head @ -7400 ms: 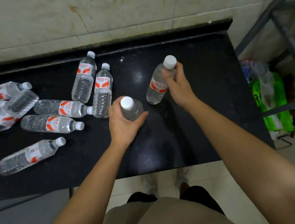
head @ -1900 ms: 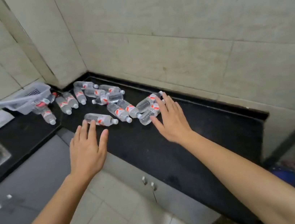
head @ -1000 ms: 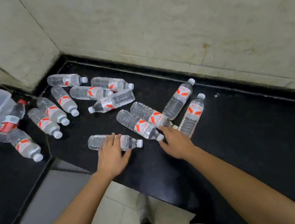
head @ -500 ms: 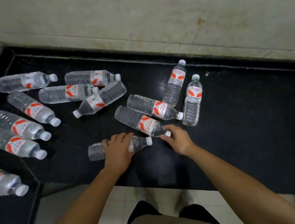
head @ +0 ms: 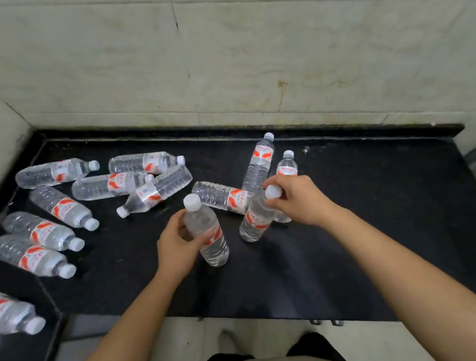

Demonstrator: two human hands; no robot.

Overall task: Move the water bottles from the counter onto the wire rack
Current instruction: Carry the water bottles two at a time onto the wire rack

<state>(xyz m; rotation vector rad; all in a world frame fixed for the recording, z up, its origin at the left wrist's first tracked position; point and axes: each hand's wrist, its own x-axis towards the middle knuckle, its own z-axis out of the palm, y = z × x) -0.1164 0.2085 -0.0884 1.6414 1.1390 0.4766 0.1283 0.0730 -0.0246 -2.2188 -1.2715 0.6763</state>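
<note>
left hand grips ribbed clear bottle | right hand grips second bottle

- The bench is black, glossy stone, set into a corner of pale tiled walls, with a second stretch running off at the left.
- Clear water bottles with white caps and red-and-white labels lie on their sides on it: a cluster by the back left corner, three more side by side along the left stretch, and one at the near left edge.
- Toward the middle, another bottle lies flat, and one lies pointing at the wall.
- The right part is bare.
</note>
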